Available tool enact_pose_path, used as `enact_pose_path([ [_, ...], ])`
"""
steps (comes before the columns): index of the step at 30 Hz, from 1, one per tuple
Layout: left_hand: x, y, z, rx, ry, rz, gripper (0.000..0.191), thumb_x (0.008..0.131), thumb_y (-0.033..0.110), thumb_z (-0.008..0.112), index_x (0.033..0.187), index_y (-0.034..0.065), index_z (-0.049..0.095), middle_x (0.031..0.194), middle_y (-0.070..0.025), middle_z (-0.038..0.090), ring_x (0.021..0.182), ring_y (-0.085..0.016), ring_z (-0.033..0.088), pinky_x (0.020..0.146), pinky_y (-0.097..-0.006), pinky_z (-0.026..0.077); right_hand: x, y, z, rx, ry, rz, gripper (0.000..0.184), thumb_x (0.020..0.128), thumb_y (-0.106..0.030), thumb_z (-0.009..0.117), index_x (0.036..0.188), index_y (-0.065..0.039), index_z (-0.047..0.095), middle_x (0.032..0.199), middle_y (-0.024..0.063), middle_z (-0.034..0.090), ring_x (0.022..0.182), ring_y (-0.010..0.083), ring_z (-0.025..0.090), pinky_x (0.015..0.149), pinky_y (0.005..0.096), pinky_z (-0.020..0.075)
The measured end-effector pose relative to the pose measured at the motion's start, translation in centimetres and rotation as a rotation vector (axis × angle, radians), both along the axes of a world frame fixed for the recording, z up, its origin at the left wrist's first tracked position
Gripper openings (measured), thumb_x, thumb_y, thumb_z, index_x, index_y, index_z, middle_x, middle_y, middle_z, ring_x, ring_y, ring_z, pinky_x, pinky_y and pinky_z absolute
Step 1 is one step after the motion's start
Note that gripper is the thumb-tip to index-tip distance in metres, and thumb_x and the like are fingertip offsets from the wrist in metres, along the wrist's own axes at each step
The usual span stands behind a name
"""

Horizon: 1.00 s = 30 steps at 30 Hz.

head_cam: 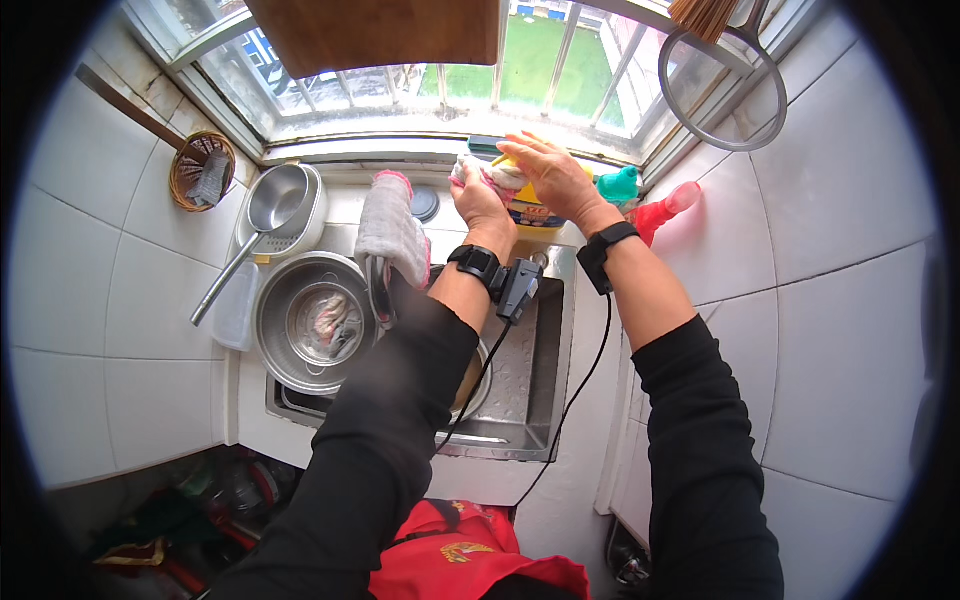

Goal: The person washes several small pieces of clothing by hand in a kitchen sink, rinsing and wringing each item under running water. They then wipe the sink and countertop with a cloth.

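My left hand [484, 206] grips a crumpled white cloth with pink edging [491, 174] near the window sill. My right hand [555, 176] reaches over a yellow container [534, 214] just right of the cloth, at a yellow part that looks like a pump or cap; its exact hold is partly hidden. A second pink-edged cloth [391, 217] hangs over the faucet [381, 292]. Below lies the stainless steel sink [551, 360], where a metal colander [274, 337] stands with a smaller bowl in it; that bowl holds a wet crumpled cloth [330, 319].
Left of the sink are a steel saucepan [279, 199], a white basket [319, 217] and a clear plastic box [236, 315]. A green bottle [619, 185] and a red bottle [664, 214] stand at the right. A strainer [780, 112] and a wooden board [375, 34] hang above.
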<state>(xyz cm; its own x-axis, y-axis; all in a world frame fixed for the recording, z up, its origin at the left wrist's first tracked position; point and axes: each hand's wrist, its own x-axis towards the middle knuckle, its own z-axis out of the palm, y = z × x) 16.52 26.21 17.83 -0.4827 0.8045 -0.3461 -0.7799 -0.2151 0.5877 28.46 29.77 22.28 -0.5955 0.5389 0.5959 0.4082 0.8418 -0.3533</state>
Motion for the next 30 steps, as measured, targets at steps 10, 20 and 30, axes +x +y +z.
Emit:
enact_pose_path([
  [10, 0.2, -7.5, 0.6, 0.001, -0.116, -0.175, 0.043, 0.094, 0.031, 0.066, 0.125, 0.0069, 0.049, 0.111, -0.0079, 0.058, 0.100, -0.021, 0.061, 0.087, -0.0365, 0.051, -0.1, -0.9, 0.1, -0.252, -0.070, -0.073, 0.038, 0.094, -0.007, 0.055, 0.132, -0.010, 0.061, 0.141, 0.0172, 0.056, 0.134, 0.0346, 0.048, 0.112, 0.0392, 0.0373],
  [20, -3.5, -22.7, -3.9, -0.236, -0.148, -0.331, 0.025, 0.100, 0.037, 0.057, 0.109, 0.0144, 0.051, 0.093, -0.0038, 0.061, 0.083, -0.017, 0.063, 0.071, -0.0376, 0.056, -3.8, -21.2, -5.7, -1.037, 0.571, -0.479, 0.085, 0.093, -0.049, 0.065, 0.145, 0.012, 0.034, 0.149, 0.0276, 0.041, 0.137, 0.0333, 0.043, 0.113, 0.0389, 0.0331],
  [30, -8.8, -27.4, -7.3, -0.238, -0.107, -0.509, 0.047, 0.108, 0.041, 0.040, 0.144, 0.0117, 0.042, 0.123, -0.0059, 0.060, 0.105, -0.017, 0.060, 0.092, -0.0337, 0.051, -12.4, -32.0, -11.0, -0.892, 0.513, -0.373, 0.048, 0.104, -0.022, 0.047, 0.142, 0.006, 0.043, 0.144, 0.0275, 0.047, 0.137, 0.0383, 0.043, 0.113, 0.0410, 0.0326],
])
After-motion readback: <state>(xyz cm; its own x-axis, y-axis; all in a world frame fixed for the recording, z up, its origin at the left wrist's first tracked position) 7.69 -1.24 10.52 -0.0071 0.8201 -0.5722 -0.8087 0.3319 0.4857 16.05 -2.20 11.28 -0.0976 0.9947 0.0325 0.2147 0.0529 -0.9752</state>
